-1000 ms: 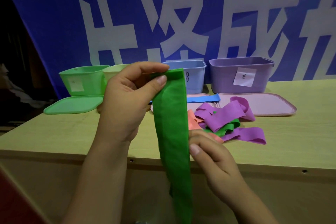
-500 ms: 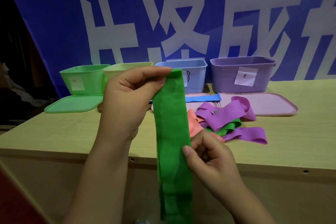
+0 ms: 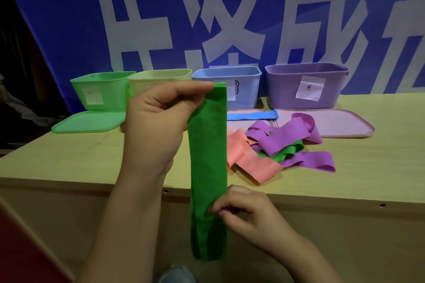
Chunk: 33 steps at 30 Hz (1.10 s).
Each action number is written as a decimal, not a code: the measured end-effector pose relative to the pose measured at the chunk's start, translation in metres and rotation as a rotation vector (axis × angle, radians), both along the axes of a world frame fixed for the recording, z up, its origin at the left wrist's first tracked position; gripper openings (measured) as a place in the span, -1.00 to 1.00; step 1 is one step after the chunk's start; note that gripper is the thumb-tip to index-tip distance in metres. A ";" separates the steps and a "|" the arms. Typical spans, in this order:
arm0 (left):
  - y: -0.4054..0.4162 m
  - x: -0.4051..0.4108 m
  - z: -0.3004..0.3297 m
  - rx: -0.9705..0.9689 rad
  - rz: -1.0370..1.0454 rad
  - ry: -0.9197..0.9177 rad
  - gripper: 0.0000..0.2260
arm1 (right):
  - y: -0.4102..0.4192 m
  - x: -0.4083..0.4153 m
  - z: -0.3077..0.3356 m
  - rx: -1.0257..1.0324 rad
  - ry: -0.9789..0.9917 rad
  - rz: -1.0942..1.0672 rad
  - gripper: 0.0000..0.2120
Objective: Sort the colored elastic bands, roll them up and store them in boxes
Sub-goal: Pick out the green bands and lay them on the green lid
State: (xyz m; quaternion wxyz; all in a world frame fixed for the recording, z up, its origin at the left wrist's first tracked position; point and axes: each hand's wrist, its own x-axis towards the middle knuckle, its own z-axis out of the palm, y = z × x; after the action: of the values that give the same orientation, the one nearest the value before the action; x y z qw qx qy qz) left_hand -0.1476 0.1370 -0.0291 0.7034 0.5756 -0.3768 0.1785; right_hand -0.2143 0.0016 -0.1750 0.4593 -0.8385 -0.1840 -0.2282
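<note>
A green band (image 3: 208, 167) is held hanging in front of the counter's (image 3: 80, 163) near edge, its top end pinched by the left hand (image 3: 158, 122) and its lower part pinched by the right hand (image 3: 243, 211). The band appears to be smoothed flat ahead of rolling. Next, rolling from one end is probably called for, then storage in the green box (image 3: 101, 89) at the far-left corner. More bands (image 3: 280, 147) lie heaped mid-counter, unsorted.
</note>
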 end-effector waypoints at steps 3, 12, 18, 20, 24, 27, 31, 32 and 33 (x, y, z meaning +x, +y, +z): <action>-0.003 0.002 -0.014 -0.011 0.036 -0.027 -0.72 | -0.007 -0.001 -0.009 -0.029 0.034 -0.058 -0.82; -0.018 0.005 -0.044 0.040 -0.038 0.036 -0.67 | -0.041 -0.038 0.039 -0.141 0.142 -0.129 -0.82; -0.031 0.000 -0.053 0.133 -0.105 0.084 -0.73 | -0.095 -0.019 0.075 -0.283 0.180 -0.826 -0.84; -0.034 0.000 -0.055 0.175 -0.117 0.105 -0.66 | -0.108 -0.004 0.070 -0.472 0.340 -0.916 -0.75; -0.035 -0.001 -0.058 0.212 -0.137 0.176 -0.57 | -0.117 0.011 0.057 -0.595 0.378 -0.924 -0.73; -0.035 0.001 -0.058 0.201 -0.136 0.204 -0.55 | -0.117 0.012 0.055 -0.657 0.276 -0.992 -0.78; -0.036 0.002 -0.058 0.201 -0.141 0.232 -0.54 | -0.112 0.014 0.060 -0.758 0.093 -0.977 -0.83; -0.037 0.002 -0.057 0.197 -0.144 0.238 -0.54 | -0.112 0.016 0.063 -0.730 0.057 -0.977 -0.83; -0.037 0.002 -0.056 0.193 -0.146 0.244 -0.55 | -0.114 0.018 0.069 -0.671 0.018 -0.981 -0.83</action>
State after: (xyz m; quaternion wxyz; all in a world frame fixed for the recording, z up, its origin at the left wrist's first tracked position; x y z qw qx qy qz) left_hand -0.1460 0.1002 -0.0850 0.6966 0.6289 -0.3447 0.0189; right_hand -0.1964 -0.1123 -0.1064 0.0115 -0.9269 0.1668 -0.3360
